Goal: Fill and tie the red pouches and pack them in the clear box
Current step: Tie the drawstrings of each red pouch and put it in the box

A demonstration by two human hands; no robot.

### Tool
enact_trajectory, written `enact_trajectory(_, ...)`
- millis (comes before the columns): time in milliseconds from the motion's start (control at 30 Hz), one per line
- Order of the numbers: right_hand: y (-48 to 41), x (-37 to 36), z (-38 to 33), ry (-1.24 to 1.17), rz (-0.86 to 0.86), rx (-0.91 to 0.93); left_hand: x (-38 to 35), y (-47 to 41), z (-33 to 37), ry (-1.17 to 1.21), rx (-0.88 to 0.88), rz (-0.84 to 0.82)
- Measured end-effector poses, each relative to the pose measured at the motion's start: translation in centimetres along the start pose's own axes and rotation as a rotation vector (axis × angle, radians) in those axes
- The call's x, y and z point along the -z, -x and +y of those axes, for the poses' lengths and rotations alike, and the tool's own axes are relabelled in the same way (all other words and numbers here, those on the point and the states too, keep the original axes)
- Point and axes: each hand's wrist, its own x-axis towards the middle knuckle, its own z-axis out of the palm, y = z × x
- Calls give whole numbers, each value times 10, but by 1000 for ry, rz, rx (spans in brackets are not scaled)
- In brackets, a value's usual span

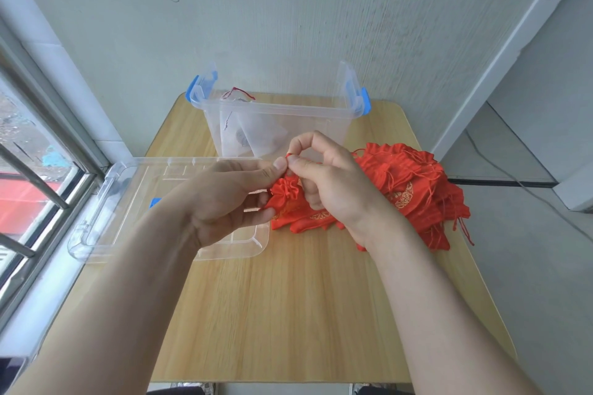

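A red pouch [285, 194] with a gathered, puckered mouth hangs between my hands above the table. My left hand [231, 199] curls round its body from the left, thumb up at the drawstring. My right hand [330, 183] pinches the red drawstring [289, 155] just above the pouch, between thumb and forefinger. A pile of flat red pouches [414, 189] with gold print lies on the table to the right, partly behind my right hand. The clear box [276, 112] with blue latches stands open at the back, with pale packets and a red string showing inside.
The box's clear lid [128, 202] lies flat at the left, overhanging the wooden table [288, 314]. A window with metal bars [29, 176] runs along the left. A white wall stands close behind the box; a cable crosses the floor at right.
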Motion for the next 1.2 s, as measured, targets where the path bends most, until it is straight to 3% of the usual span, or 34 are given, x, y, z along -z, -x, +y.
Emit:
enact_trajectory(133,-1,6,-2,-13,44,-16,2,0,1,-252,-120,33)
enact_trajectory(300,-2,11,-2,38,56,59,-4,4,-2,-853,-330,125)
enact_trajectory(400,-2,9,-1,97,51,97,-5,1,-5,-958,-339,71)
enact_trajectory(700,-1,7,0,98,45,30,-4,4,-6,-971,-343,-129)
enact_trajectory(833,-1,6,-3,32,46,17,-7,3,-6,-881,-350,-121)
enact_trajectory(967,-5,9,1,-22,163,83,-2,1,-5,-781,-345,-55)
enact_trajectory(1200,-1,10,14,436,137,279,-2,-1,-4,-691,-394,58)
